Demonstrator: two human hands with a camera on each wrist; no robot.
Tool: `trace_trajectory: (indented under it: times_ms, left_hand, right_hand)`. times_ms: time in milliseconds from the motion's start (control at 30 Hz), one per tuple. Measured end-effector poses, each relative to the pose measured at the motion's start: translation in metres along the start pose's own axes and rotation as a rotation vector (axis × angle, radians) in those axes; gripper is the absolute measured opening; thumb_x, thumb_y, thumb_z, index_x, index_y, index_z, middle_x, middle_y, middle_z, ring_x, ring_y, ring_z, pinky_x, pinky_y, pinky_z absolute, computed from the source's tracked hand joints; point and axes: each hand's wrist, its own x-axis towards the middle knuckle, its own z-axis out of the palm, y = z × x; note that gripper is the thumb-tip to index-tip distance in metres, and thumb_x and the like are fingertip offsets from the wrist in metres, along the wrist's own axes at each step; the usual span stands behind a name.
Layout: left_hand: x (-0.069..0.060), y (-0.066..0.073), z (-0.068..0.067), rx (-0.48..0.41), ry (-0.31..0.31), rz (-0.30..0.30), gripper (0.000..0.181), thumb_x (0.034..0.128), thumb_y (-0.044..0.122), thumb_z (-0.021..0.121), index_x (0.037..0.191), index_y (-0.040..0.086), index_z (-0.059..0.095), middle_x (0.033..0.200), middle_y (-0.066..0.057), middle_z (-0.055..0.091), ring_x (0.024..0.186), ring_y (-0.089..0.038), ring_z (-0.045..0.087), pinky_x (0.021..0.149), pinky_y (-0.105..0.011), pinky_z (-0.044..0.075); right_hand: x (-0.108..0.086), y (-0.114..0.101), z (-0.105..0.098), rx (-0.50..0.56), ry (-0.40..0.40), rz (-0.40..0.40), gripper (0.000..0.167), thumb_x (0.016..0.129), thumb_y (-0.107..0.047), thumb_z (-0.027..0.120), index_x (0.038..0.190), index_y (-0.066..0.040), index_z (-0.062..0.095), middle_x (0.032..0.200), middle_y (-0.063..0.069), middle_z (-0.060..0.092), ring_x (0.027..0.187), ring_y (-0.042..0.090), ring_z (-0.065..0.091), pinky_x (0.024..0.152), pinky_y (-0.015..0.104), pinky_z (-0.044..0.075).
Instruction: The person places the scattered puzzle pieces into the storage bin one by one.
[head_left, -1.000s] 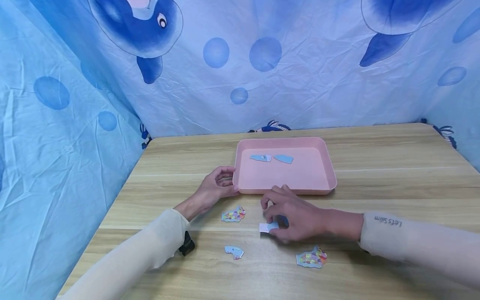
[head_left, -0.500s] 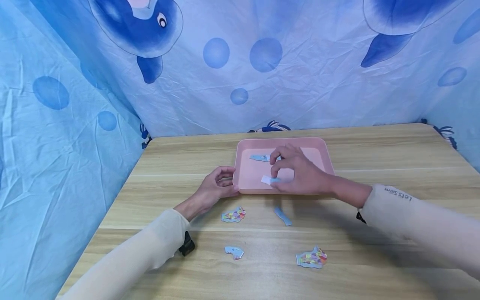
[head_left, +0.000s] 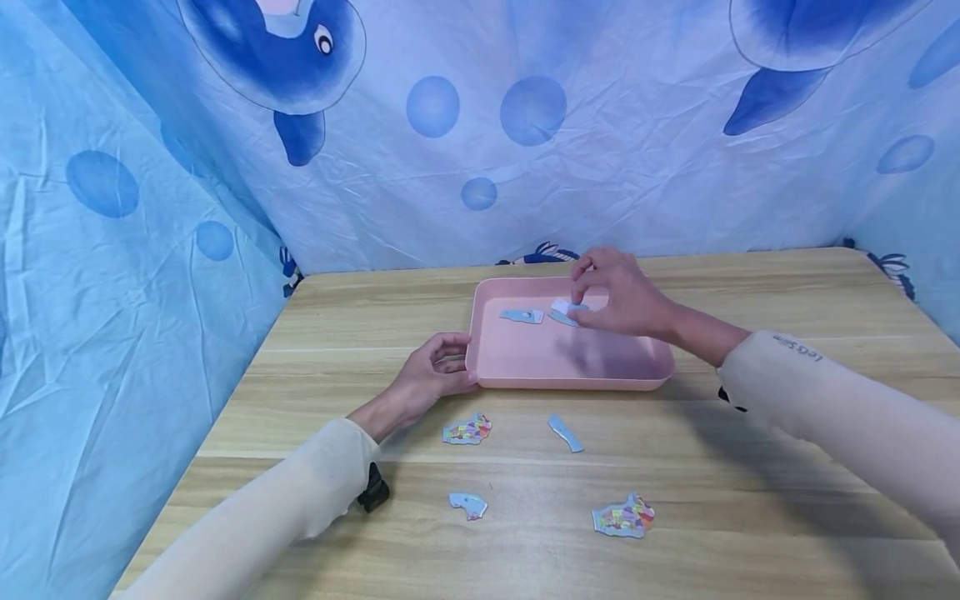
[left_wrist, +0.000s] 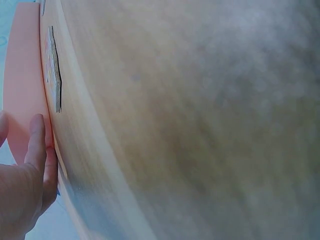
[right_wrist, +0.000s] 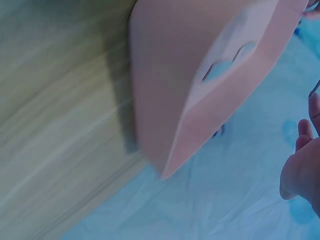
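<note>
The right hand (head_left: pixel 626 292) pinches one half-hidden card piece (head_left: pixel 560 307) over the pink tray (head_left: pixel 570 383) holding two pieces (head_left: pixel 517 317), one partly covered, while the left hand (head_left: pixel 429 373), fingers relaxed, touches its left side, and four more pieces (head_left: pixel 468 430) lie on the table (head_left: pixel 765 342).

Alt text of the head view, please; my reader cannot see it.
A person's right hand pinches a flat piece over a pink tray; the left hand touches the tray's left side. Four more pieces lie on the wooden table and two in the tray.
</note>
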Motion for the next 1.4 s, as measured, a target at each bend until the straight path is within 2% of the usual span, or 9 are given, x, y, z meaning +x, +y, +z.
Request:
trace_trajectory:
  times_ms: [267,500,700,800,1033,1167,1400]
  left_hand:
    - [0.001,-0.001,0.000,-0.001,0.002,0.001,0.064,0.0826,-0.010,0.068,0.139,0.002,0.040,0.138,-0.018,0.045,0.123,-0.034,0.051,0.088,-0.037,0.058]
    - [0.001,-0.001,0.000,-0.004,-0.003,0.000,0.064,0.0822,-0.010,0.069,0.139,0.002,0.040,0.138,-0.017,0.045,0.123,-0.034,0.051,0.088,-0.037,0.058]
    - [0.001,0.000,0.000,-0.004,-0.007,0.002,0.064,0.0824,-0.009,0.069,0.139,0.003,0.040,0.138,-0.017,0.045,0.124,-0.033,0.051,0.088,-0.037,0.058]
    - [0.001,0.000,0.000,-0.006,-0.006,-0.002,0.065,0.0821,-0.009,0.069,0.139,0.003,0.040,0.138,-0.017,0.045,0.124,-0.033,0.051,0.088,-0.037,0.058]
    - [0.001,-0.001,-0.001,-0.001,-0.001,-0.006,0.065,0.0820,-0.009,0.069,0.139,0.003,0.040,0.138,-0.016,0.045,0.123,-0.033,0.051,0.088,-0.037,0.058]
    - [0.001,-0.001,-0.001,-0.002,-0.001,-0.002,0.065,0.0818,-0.009,0.070,0.139,0.003,0.040,0.138,-0.017,0.045,0.123,-0.033,0.051,0.088,-0.037,0.058]
    - [0.000,-0.002,-0.001,-0.008,-0.007,0.004,0.065,0.0821,-0.010,0.069,0.139,0.002,0.040,0.139,-0.017,0.044,0.124,-0.034,0.051,0.088,-0.038,0.058]
  right_hand:
    - [0.010,0.029,-0.008,-0.125,-0.058,0.062,0.016,0.074,-0.017,0.081,0.067,-0.015,0.066,0.096,0.006,0.054,0.091,0.026,0.041,0.076,0.045,0.029]
    - [0.013,0.040,-0.009,-0.184,-0.132,0.110,0.015,0.071,-0.019,0.080,0.067,-0.014,0.066,0.091,0.005,0.055,0.090,0.025,0.042,0.072,0.039,0.028]
    - [0.010,0.048,-0.007,-0.243,-0.179,0.110,0.015,0.069,-0.020,0.080,0.067,-0.013,0.067,0.091,0.007,0.057,0.087,0.026,0.043,0.069,0.037,0.028]
    - [0.008,0.052,-0.005,-0.239,-0.195,0.120,0.015,0.069,-0.019,0.081,0.066,-0.013,0.067,0.091,0.007,0.057,0.087,0.026,0.043,0.070,0.037,0.029]
    - [0.009,0.059,-0.001,-0.200,-0.238,0.106,0.013,0.069,-0.015,0.079,0.065,-0.010,0.067,0.088,0.008,0.058,0.088,0.027,0.046,0.076,0.038,0.042]
    - [0.012,0.061,-0.001,-0.186,-0.274,0.104,0.012,0.069,-0.013,0.077,0.065,-0.009,0.067,0.083,0.008,0.058,0.085,0.027,0.047,0.079,0.041,0.045]
    - [0.017,0.064,-0.004,-0.194,-0.339,0.149,0.015,0.072,-0.016,0.079,0.066,-0.008,0.068,0.082,0.007,0.059,0.082,0.026,0.050,0.082,0.044,0.048]
